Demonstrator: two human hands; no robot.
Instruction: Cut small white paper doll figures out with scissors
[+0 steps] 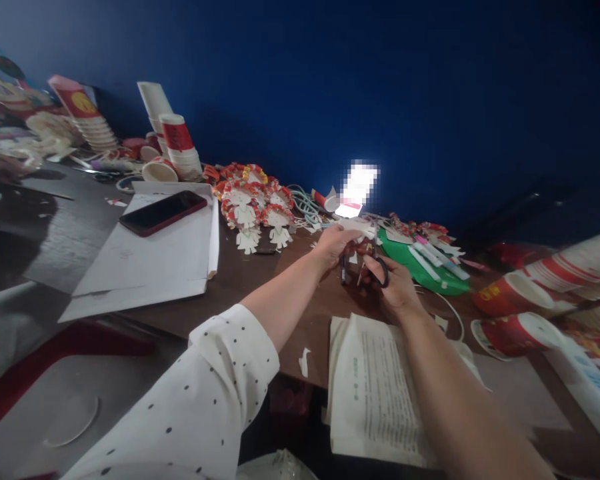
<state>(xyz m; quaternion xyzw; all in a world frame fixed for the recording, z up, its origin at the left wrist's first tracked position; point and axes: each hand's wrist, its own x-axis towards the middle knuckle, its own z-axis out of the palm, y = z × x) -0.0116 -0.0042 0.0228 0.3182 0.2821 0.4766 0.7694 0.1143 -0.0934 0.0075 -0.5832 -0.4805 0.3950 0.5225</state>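
Note:
My left hand (336, 243) pinches a small white and red paper cut-out (359, 230) above the brown table (260, 280). My right hand (394, 283) has its fingers through the black handles of a pair of scissors (375, 263), whose blades point up at the cut-out. Both hands meet near the middle of the table. A pile of finished paper dolls (253, 203) with red frilled rims lies to the left of my hands. A green paper sheet (410, 263) with several markers (433, 257) on it lies just right of them.
A dark red phone (163, 212) rests on white sheets (150, 257) at the left. Stacks of red and white paper cups stand at the back left (180, 147) and lie on their sides at the right (515, 297). A printed booklet (375, 390) lies at the near edge. Another person's hand (0, 167) shows at the far left.

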